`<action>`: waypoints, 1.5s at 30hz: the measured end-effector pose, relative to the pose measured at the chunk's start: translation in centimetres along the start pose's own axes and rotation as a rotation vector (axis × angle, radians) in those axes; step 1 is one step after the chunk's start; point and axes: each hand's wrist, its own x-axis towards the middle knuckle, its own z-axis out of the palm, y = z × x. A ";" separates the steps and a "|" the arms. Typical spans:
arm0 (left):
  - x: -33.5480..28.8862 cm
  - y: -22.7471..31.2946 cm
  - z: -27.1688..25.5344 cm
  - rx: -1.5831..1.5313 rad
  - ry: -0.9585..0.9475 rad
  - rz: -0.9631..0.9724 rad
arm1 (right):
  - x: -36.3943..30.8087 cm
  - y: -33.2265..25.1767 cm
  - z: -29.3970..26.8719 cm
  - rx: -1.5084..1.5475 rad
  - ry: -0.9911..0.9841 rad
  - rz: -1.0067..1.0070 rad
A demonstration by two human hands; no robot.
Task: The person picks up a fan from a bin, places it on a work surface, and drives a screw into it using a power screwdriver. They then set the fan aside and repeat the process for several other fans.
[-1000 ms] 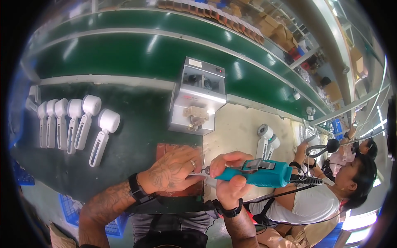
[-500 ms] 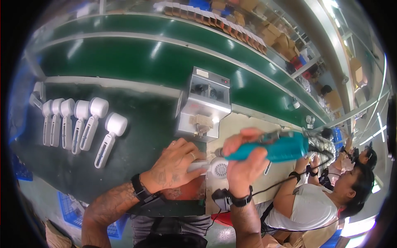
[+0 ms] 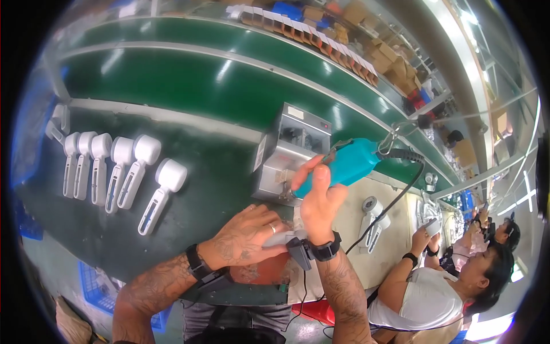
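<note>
On the bench in front of me, my left hand (image 3: 247, 235) is closed around the handle of a white handheld fan (image 3: 279, 238); the fan's head is mostly hidden behind my right wrist. My right hand (image 3: 321, 209) grips a teal electric screwdriver (image 3: 350, 163), which slants down to the left. Its tip is at the front of a silver metal box-shaped machine (image 3: 274, 160) with a clear window; I cannot tell whether they touch. A black cable (image 3: 409, 155) and a metal hook are attached at the screwdriver's rear end.
Several white handheld fans (image 3: 137, 172) lie in a row at the left, and more fans (image 3: 375, 226) lie right of my hands. An orange-red mat (image 3: 266, 270) lies below my left hand. At the right sits a co-worker in a white shirt (image 3: 427, 289), holding a white part.
My right hand has lifted the screwdriver away from the fan head, up and left to the machine's front. My left hand keeps hold of the fan.
</note>
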 end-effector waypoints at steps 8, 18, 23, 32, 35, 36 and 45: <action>0.0 0.1 0.1 -0.026 0.013 -0.001 | -4.5 -3.6 -2.4 0.078 -0.028 0.060; 0.3 0.6 -0.1 -0.054 0.007 -0.026 | -6.0 -3.6 -3.8 0.071 0.003 0.137; 0.2 0.3 0.2 -0.050 0.008 -0.025 | -6.5 -1.7 -3.9 0.074 0.006 0.130; 0.1 -0.8 3.7 -0.133 0.092 0.140 | -6.2 2.1 -8.6 0.150 0.189 0.198; -1.1 -3.1 8.1 -0.055 0.334 0.168 | -6.0 -2.7 -3.1 -0.081 -0.013 -0.004; -1.5 -3.1 7.3 -0.069 0.250 0.141 | -6.2 -2.7 -2.5 -0.072 0.016 0.026; -0.2 -0.8 3.5 -0.112 0.208 0.113 | -3.7 -1.1 -5.0 -0.015 0.404 0.203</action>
